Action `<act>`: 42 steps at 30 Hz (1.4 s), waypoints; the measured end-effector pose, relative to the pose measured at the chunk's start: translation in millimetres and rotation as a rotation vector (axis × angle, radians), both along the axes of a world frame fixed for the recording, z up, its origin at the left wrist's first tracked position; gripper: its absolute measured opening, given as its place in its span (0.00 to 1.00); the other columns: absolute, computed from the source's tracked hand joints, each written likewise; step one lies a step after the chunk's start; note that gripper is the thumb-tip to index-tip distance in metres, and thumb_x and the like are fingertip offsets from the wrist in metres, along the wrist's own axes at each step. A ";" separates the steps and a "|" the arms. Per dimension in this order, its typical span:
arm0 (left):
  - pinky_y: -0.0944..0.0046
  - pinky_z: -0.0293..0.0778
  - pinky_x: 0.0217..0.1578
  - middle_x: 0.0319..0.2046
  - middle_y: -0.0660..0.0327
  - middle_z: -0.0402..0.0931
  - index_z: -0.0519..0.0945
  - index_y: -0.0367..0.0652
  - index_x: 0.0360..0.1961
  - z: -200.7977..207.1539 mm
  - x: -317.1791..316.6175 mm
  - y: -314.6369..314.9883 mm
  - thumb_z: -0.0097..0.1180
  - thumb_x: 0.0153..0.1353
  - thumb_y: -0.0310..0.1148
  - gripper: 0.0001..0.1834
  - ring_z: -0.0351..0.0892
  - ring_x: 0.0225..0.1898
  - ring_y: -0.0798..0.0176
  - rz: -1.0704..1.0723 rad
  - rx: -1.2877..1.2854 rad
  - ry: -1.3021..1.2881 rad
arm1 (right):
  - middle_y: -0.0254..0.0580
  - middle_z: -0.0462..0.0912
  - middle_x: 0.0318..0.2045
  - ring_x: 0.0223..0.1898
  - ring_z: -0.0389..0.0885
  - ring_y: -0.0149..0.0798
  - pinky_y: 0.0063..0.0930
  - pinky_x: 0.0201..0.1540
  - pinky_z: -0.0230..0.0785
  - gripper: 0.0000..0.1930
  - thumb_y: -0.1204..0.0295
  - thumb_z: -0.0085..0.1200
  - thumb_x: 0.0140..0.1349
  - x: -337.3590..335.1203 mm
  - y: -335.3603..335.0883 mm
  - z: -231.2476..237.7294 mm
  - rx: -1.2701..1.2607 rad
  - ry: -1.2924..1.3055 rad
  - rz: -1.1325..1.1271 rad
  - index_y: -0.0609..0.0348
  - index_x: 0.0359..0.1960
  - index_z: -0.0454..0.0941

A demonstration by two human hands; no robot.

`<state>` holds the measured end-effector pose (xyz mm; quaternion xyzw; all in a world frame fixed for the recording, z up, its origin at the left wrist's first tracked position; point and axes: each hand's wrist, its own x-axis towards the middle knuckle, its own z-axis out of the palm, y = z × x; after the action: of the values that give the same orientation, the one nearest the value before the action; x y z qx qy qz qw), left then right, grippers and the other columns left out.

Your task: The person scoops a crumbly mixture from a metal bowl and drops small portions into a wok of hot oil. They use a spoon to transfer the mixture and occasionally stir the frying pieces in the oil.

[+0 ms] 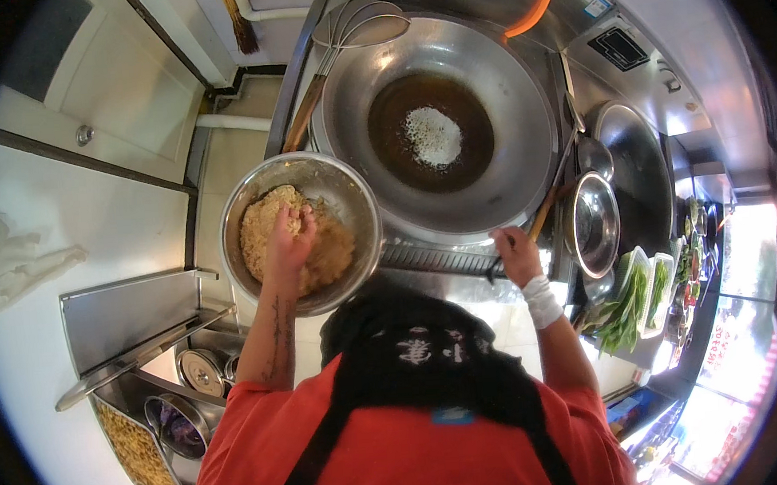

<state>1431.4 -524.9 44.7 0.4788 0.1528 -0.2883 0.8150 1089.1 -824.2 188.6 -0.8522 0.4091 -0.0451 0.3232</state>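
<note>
My left hand (290,240) is inside a steel mixing bowl (362,177), its fingers curled into a clump of tan, crumbly mixture (259,228). Looser, wetter brown mix lies in the same bowl beside my fingers. The bowl stands against the front left of a large steel wok (354,120). Dark brown liquid (392,158) pools in the wok, with a pale foamy patch (434,137) at its middle. By the wok's front right rim my right hand (516,254), white wrap at the wrist, is closed around something dark and thin, mostly hidden.
A wire skimmer (362,26) with a wooden handle lies along the wok's left edge. Right of the wok are a ladle (593,159), a steel bowl (594,225), a dark pan (637,161) and trays of green vegetables (628,308). An orange spout (534,7) hangs over the wok's far rim.
</note>
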 end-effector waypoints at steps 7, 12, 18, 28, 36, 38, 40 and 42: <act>0.70 0.66 0.20 0.26 0.68 0.73 0.76 0.54 0.38 14.1 4.8 20.8 0.53 0.75 0.52 0.15 0.67 0.21 0.71 -0.018 -0.239 0.217 | 0.44 0.84 0.23 0.29 0.85 0.36 0.31 0.34 0.76 0.24 0.49 0.55 0.72 42.6 -22.0 -22.2 0.455 0.035 -0.113 0.62 0.45 0.85; 0.70 0.65 0.19 0.24 0.66 0.73 0.76 0.52 0.36 17.5 5.8 15.8 0.50 0.75 0.58 0.21 0.66 0.20 0.69 0.129 -0.048 0.251 | 0.36 0.84 0.34 0.29 0.79 0.28 0.26 0.33 0.75 0.12 0.68 0.58 0.71 44.9 -18.0 -44.1 0.750 -0.202 -0.053 0.62 0.49 0.83; 0.65 0.78 0.30 0.32 0.61 0.78 0.77 0.44 0.42 15.6 9.1 7.9 0.51 0.77 0.50 0.19 0.77 0.30 0.63 0.138 -0.029 0.093 | 0.37 0.84 0.35 0.31 0.81 0.30 0.25 0.38 0.78 0.11 0.70 0.59 0.71 39.7 -20.7 -52.2 0.672 -0.195 0.065 0.62 0.49 0.84; 0.69 0.77 0.27 0.34 0.59 0.78 0.76 0.43 0.43 3.9 17.9 8.3 0.51 0.78 0.42 0.13 0.76 0.28 0.64 0.116 -0.188 0.216 | 0.45 0.85 0.44 0.36 0.85 0.35 0.29 0.42 0.78 0.14 0.73 0.61 0.66 -40.0 -32.8 -14.9 0.450 -0.122 0.165 0.60 0.53 0.81; 0.68 0.74 0.24 0.27 0.65 0.74 0.75 0.50 0.35 -0.7 31.7 -2.3 0.53 0.76 0.49 0.16 0.72 0.23 0.66 0.084 -0.084 0.472 | 0.46 0.84 0.26 0.26 0.82 0.49 0.37 0.30 0.75 0.11 0.65 0.61 0.68 -174.0 45.1 -32.4 0.352 0.063 -0.220 0.62 0.38 0.82; 0.68 0.75 0.26 0.26 0.65 0.74 0.74 0.51 0.34 4.8 28.9 -11.6 0.55 0.74 0.50 0.17 0.72 0.24 0.66 0.064 0.021 0.381 | 0.56 0.82 0.31 0.34 0.81 0.64 0.49 0.38 0.76 0.19 0.56 0.58 0.69 -188.1 77.9 -88.6 0.219 0.246 -0.143 0.63 0.34 0.80; 0.68 0.75 0.27 0.26 0.66 0.73 0.74 0.51 0.33 10.1 30.1 -13.2 0.57 0.73 0.50 0.17 0.72 0.25 0.66 0.009 0.112 0.319 | 0.59 0.81 0.40 0.44 0.81 0.62 0.52 0.50 0.74 0.18 0.56 0.53 0.70 -187.1 109.8 -169.7 0.266 0.415 0.060 0.62 0.43 0.81; 0.69 0.75 0.28 0.27 0.66 0.73 0.73 0.50 0.33 12.9 33.3 -8.1 0.58 0.73 0.50 0.18 0.72 0.26 0.67 -0.115 0.122 0.296 | 0.60 0.83 0.46 0.50 0.81 0.61 0.49 0.54 0.75 0.15 0.64 0.50 0.69 -178.1 141.5 -254.9 0.354 0.283 -0.109 0.55 0.52 0.80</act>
<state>1464.7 -533.0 57.6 0.4877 0.2609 -0.3920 0.7351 911.0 -682.7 -66.3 -0.7566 0.4973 0.1300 0.4041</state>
